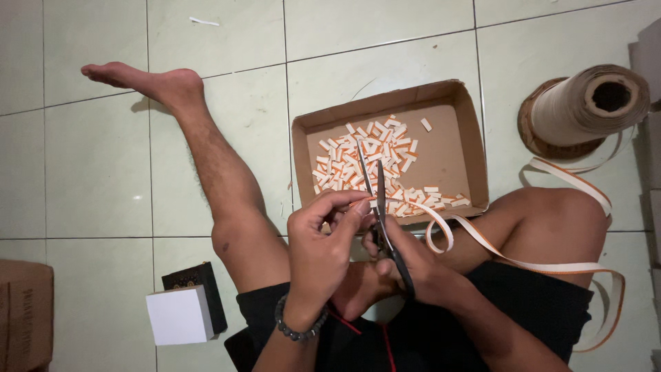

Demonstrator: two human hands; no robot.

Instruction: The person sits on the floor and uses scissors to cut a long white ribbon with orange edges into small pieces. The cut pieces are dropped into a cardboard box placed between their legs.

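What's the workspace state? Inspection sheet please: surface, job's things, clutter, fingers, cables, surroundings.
Surface: pale green tiled floor; the person sits on it, legs spread.
Job's things: scissors in the right hand, blades open over the box; the left hand pinches the end of a white and orange strip, which loops over the right thigh from a roll. Cut pieces heaped in the box.
Clutter: white scrap on a far tile; white block against a dark box.
Fingers: left closed on the strip, right through the scissor handles.
Cables: nothing seen.
Surroundings: brown carton at left edge; grey shapes at right edge, unclear.
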